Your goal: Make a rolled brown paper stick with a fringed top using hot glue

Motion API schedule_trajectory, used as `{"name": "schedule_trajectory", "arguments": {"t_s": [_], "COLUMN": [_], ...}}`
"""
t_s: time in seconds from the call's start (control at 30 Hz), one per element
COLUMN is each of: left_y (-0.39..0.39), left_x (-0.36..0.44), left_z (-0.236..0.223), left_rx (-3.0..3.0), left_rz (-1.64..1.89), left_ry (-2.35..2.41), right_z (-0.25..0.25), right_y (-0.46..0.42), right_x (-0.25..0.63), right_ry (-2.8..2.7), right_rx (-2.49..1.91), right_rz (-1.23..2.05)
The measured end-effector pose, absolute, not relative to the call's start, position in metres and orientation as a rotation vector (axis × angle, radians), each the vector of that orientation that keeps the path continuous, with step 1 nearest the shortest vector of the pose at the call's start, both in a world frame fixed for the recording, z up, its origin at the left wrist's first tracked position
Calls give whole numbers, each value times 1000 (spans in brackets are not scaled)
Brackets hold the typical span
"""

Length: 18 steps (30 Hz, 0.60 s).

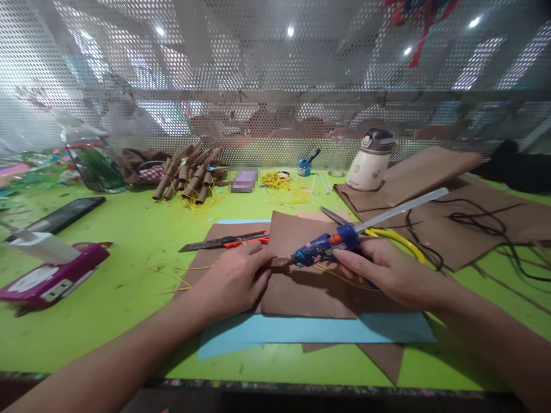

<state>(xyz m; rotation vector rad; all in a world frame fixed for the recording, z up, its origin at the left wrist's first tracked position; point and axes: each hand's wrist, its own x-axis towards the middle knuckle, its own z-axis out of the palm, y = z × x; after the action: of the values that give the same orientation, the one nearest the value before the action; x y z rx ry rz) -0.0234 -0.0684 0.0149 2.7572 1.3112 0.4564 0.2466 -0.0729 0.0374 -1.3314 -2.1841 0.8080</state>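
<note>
Grips the blue glue gun in the right hand, clamped around its rear, with the nozzle aimed at the left hand. Pinches a small brown piece in the left hand, right in front of the nozzle, perhaps touching it, though too small to tell. Holds both above a brown sheet, over a light-blue sheet on the green worktop, near a utility knife.

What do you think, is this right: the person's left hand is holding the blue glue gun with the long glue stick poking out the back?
Not quite. The head view shows the right hand holding the blue glue gun. The long glue stick does poke out the back.
</note>
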Motion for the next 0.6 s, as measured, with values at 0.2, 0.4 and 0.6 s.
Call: {"name": "schedule_trajectory", "arguments": {"t_s": [0.2,0.4,0.6], "left_y": [-70,-67,-66], "left_x": [-23,-25,-26], "left_z": [25,22,18], "left_rx": [2690,2707,2707], "left_rz": [349,370,398], "left_ry": [1317,1215,1237], "right_z": [40,38,36], "right_y": [-74,-72,-72], "right_x": [246,243,243], "right_ry": [-2084,-2039,-2046], "right_rx": [-1267,-1323,-1321], "right_rz": [964,963,965]}}
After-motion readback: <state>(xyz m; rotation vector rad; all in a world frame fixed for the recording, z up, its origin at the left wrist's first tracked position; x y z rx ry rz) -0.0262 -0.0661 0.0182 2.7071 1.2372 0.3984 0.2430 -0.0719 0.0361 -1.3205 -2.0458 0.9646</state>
